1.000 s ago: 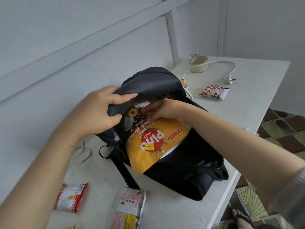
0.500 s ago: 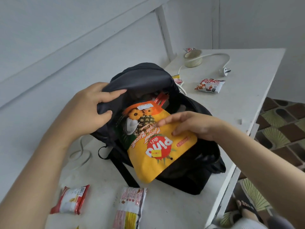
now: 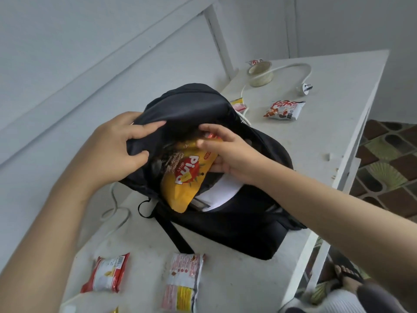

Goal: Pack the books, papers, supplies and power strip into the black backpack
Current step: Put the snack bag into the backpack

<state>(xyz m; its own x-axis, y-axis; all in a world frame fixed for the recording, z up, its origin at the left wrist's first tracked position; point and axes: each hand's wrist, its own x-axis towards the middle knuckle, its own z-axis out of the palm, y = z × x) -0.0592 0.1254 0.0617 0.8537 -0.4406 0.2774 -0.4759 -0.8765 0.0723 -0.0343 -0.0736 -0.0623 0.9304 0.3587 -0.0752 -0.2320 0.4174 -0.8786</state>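
My left hand (image 3: pixel 117 150) has fingers and thumb curled round the upper lip of the black backpack (image 3: pixel 237 227), lifting the cloth so the mouth gapes wide enough for something bulky. My right hand (image 3: pixel 228 154) pinches the yellow biscuit bag (image 3: pixel 185 177) near its top, fingers spread over the face and thumb beneath, steering it slantwise into the opening. About half of it sticks out, lying over white papers (image 3: pixel 223 193) inside. The backpack lies flat on a white painted worktop (image 3: pixel 327 132), close to its right edge. Loose around it are a red snack packet (image 3: pixel 106 273) and a pale packet (image 3: pixel 182 279) near me, a far packet (image 3: pixel 283 109), a tape roll (image 3: pixel 259 74) and a white cable with its plug (image 3: pixel 305 88), all waiting their turn, I'd judge. White plank walls (image 3: pixel 90 53) stand behind; patterned tiles (image 3: pixel 388 159) cover the floor
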